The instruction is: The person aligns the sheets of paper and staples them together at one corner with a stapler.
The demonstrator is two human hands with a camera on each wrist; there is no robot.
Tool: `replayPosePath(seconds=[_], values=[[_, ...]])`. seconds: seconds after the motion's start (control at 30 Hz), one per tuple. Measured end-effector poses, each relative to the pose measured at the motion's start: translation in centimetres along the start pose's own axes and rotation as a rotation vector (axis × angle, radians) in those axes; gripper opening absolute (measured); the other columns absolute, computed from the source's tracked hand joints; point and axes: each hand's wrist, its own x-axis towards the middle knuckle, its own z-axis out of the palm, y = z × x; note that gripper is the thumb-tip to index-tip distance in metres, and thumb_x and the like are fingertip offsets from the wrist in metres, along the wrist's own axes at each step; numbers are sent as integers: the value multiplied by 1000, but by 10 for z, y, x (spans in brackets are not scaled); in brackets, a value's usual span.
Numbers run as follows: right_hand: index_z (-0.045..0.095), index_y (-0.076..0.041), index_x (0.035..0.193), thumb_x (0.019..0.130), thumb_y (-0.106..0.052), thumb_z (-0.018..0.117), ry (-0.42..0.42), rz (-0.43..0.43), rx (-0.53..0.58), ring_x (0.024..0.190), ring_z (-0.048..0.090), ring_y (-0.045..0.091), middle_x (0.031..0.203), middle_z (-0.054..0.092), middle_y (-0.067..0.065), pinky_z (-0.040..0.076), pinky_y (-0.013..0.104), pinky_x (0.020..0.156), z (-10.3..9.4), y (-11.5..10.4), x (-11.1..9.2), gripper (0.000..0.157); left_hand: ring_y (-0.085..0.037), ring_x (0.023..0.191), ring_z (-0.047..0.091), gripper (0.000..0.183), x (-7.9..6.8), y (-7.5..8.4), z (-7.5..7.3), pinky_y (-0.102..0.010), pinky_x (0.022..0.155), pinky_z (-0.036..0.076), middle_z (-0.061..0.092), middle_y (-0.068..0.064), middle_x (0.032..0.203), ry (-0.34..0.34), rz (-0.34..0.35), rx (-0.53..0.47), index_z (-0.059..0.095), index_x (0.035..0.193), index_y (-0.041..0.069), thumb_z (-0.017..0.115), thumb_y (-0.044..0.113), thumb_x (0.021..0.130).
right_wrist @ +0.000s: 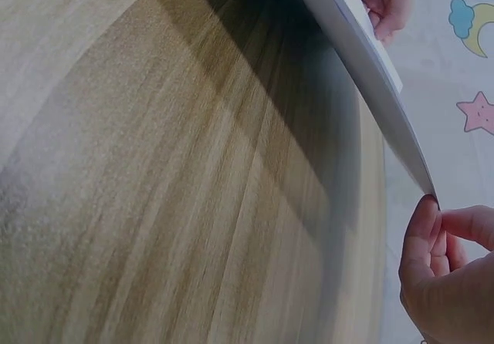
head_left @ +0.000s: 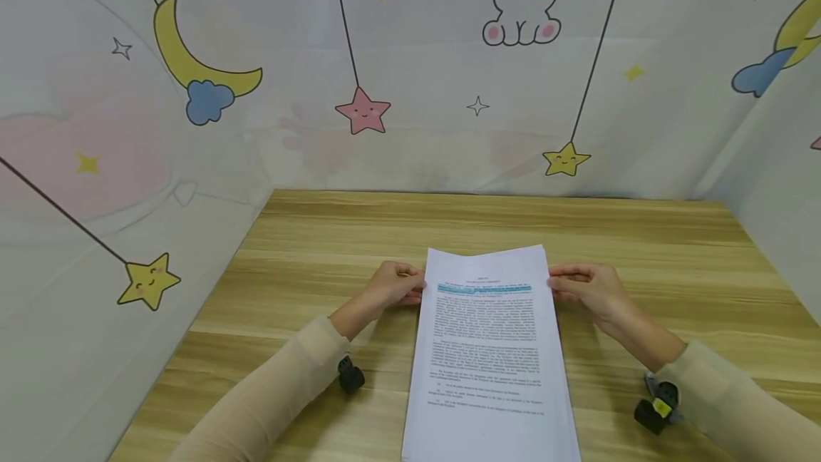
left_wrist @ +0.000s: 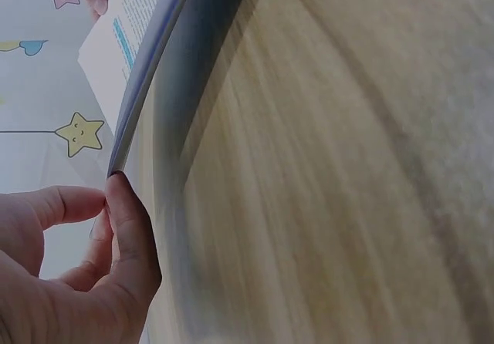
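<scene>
A stack of printed paper (head_left: 484, 348) with a blue highlighted line near its top lies in the middle of the head view. My left hand (head_left: 396, 284) pinches its left edge near the top, thumb against fingers. On the opposite edge, my right hand (head_left: 586, 291) pinches it in the same way. In the left wrist view, the left hand (left_wrist: 85, 259) grips the edge of the sheets, which bow above the table. The right wrist view has the right hand (right_wrist: 448, 271) holding the other edge, with the sheets raised and a shadow beneath them.
A wood-grain table (head_left: 308, 234) lies under the paper. Behind it hangs a white cloth (head_left: 436, 155) printed with stars, moons and a rabbit. Small black devices (head_left: 350, 375) sit at both wrists.
</scene>
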Motion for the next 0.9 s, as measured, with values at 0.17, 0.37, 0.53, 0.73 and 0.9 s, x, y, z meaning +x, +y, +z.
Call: replayPosePath(seconds=[0.17,0.37,0.53,0.73,0.9], values=[[54,20,123,93,0,69,0,3,10,81,69,7,90,72,-2,60,24,73,-2,-4,-2,39,-15,71,69,12,-4,4,-2,-25,69,61,69,-15,91,-13,46,-4,67,102,-7,64,1,93],[49,23,127,94,1,67,-9,-31,32,83,69,7,91,71,-4,60,24,75,-5,-11,-3,44,-18,78,68,14,-6,8,-4,-30,74,61,68,-18,97,-24,108,-37,65,104,-8,64,0,93],[56,20,120,93,2,67,-21,-84,62,84,70,9,91,71,-2,60,26,77,-9,-20,-3,35,-17,77,67,16,-6,15,-6,-38,80,61,69,-18,98,-21,168,-29,65,106,-8,64,1,94],[71,-1,103,91,1,71,-15,-126,104,83,70,10,92,72,-2,59,24,77,-14,-33,-4,12,-18,76,68,15,-11,30,-11,-45,85,59,69,-18,98,-40,223,-31,64,106,-8,64,2,96],[72,-1,104,91,0,71,-3,-163,72,83,70,10,92,72,-2,59,24,77,-18,-44,-5,13,-18,79,69,15,-13,43,-13,-41,85,59,67,-18,100,-45,252,-37,64,107,-8,64,2,96]])
